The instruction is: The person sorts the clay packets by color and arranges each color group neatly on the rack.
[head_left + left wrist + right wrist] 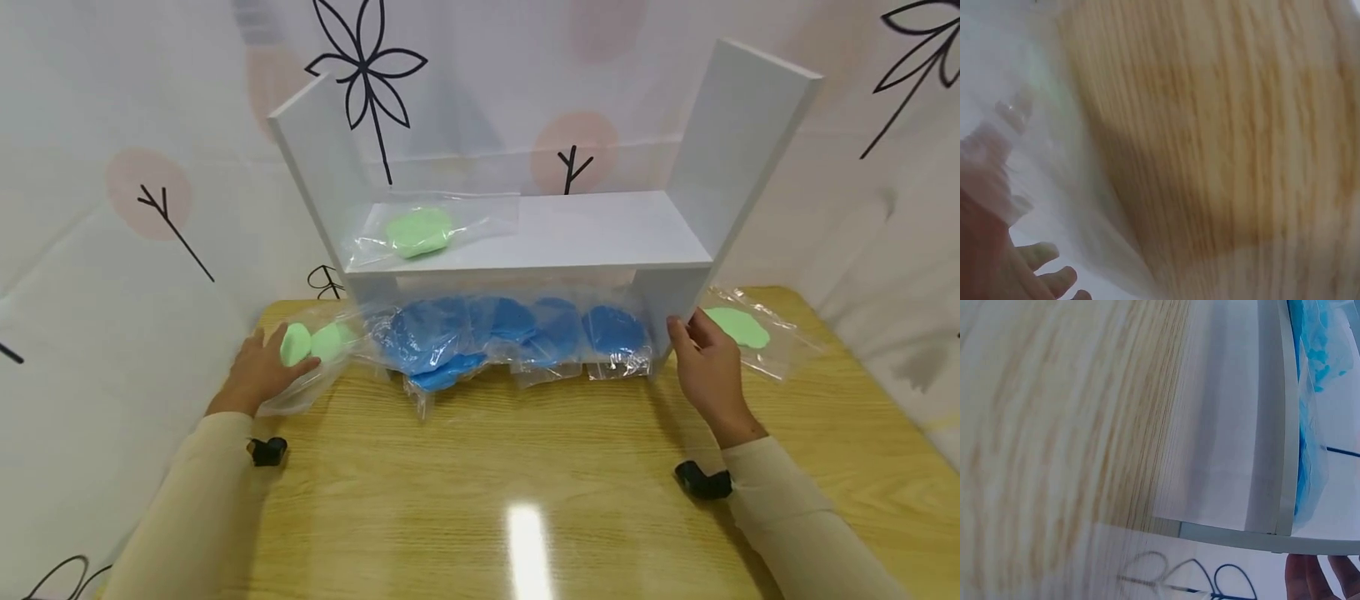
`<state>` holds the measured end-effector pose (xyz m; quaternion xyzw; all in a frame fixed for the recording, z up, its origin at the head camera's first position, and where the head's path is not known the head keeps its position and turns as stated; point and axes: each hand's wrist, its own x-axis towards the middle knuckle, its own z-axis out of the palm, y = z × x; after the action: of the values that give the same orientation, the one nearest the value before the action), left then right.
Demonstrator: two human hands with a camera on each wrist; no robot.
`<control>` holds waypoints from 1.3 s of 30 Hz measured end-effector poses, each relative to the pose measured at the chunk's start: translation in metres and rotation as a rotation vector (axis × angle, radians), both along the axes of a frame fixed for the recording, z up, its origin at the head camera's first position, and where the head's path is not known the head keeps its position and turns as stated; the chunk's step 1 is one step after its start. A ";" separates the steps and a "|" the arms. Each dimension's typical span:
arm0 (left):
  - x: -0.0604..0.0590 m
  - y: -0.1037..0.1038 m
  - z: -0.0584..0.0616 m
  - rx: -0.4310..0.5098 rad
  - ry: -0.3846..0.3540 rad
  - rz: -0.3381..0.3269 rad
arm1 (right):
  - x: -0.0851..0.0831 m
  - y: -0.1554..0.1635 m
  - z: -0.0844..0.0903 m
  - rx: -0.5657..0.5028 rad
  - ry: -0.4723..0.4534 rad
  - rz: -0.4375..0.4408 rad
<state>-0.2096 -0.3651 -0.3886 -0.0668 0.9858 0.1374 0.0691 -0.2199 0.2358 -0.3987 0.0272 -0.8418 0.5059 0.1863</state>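
At the table's (525, 467) left edge, my left hand (258, 375) rests on a clear bag w/ 2 green pieces (311, 343), fingers curled round the bag's near end; bag lies just left of the white shelf (525, 237), long axis running left-right toward it. Right hand (708, 367) is at the shelf's right upright, fingers fairly straight, touching its lower edge. So left hand is the nearer 1 to this bag. Blue bags (510, 329) sit under the shelf, 1 green bag (420, 229) on it, another green bag (738, 327) right of the shelf.
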 end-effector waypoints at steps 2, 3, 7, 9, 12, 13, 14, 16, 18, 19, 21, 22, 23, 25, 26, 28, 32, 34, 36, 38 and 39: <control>0.002 -0.005 -0.002 -0.001 -0.026 -0.019 | 0.000 -0.001 0.000 -0.001 -0.006 0.001; 0.003 -0.007 -0.003 -0.007 -0.043 -0.026 | 0.000 -0.001 0.000 -0.002 -0.008 -0.001; 0.006 -0.015 -0.009 -0.007 -0.098 -0.040 | -0.001 -0.001 0.002 -0.007 -0.011 -0.002; 0.007 -0.018 -0.013 -0.002 -0.116 -0.041 | -0.001 -0.001 0.003 -0.008 -0.013 -0.005; 0.009 -0.021 -0.014 -0.019 -0.113 -0.047 | -0.001 -0.001 0.002 -0.006 -0.025 -0.007; 0.010 -0.020 -0.013 -0.029 -0.107 -0.050 | -0.001 -0.001 0.002 -0.004 -0.027 -0.009; 0.011 -0.020 -0.012 -0.041 -0.101 -0.055 | 0.000 -0.001 0.002 -0.003 -0.030 -0.011; 0.014 -0.017 -0.009 -0.062 -0.090 -0.055 | 0.000 -0.001 0.002 -0.004 -0.036 -0.012; 0.018 -0.013 -0.006 -0.081 -0.080 -0.057 | 0.000 -0.001 0.003 -0.006 -0.039 -0.010; 0.019 -0.011 -0.005 -0.088 -0.070 -0.060 | -0.001 -0.001 0.003 -0.005 -0.040 -0.009; 0.023 -0.008 -0.004 -0.109 -0.058 -0.064 | -0.001 -0.001 0.003 -0.008 -0.048 -0.008; 0.025 -0.006 -0.004 -0.122 -0.048 -0.072 | -0.001 -0.001 0.002 -0.009 -0.053 -0.010; 0.027 -0.005 -0.004 -0.135 -0.042 -0.076 | -0.001 -0.001 0.002 -0.008 -0.058 -0.012; 0.031 -0.003 -0.005 -0.160 -0.025 -0.087 | -0.001 -0.001 0.000 -0.005 -0.066 -0.020; 0.033 -0.001 -0.005 -0.172 -0.022 -0.089 | -0.001 0.000 0.000 -0.008 -0.069 -0.021; 0.037 0.001 -0.004 -0.194 -0.012 -0.092 | -0.001 0.000 0.000 -0.009 -0.064 -0.018; 0.047 0.003 -0.001 -0.208 -0.002 -0.079 | -0.001 -0.001 0.000 -0.008 -0.036 -0.005; 0.053 0.004 0.001 -0.195 0.016 -0.070 | -0.001 -0.001 0.001 -0.001 -0.026 -0.005; 0.058 0.004 0.004 -0.173 0.045 -0.048 | -0.001 -0.001 0.001 0.008 -0.021 -0.009; 0.064 0.005 0.007 -0.148 0.090 -0.020 | -0.001 -0.001 0.002 0.012 -0.018 -0.011; 0.067 0.005 0.008 -0.137 0.120 -0.004 | -0.001 -0.001 0.002 0.014 -0.016 -0.011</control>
<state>-0.1426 -0.3601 -0.3804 -0.0609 0.9954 0.0733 0.0053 -0.2205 0.2349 -0.3969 0.0198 -0.8471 0.4989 0.1821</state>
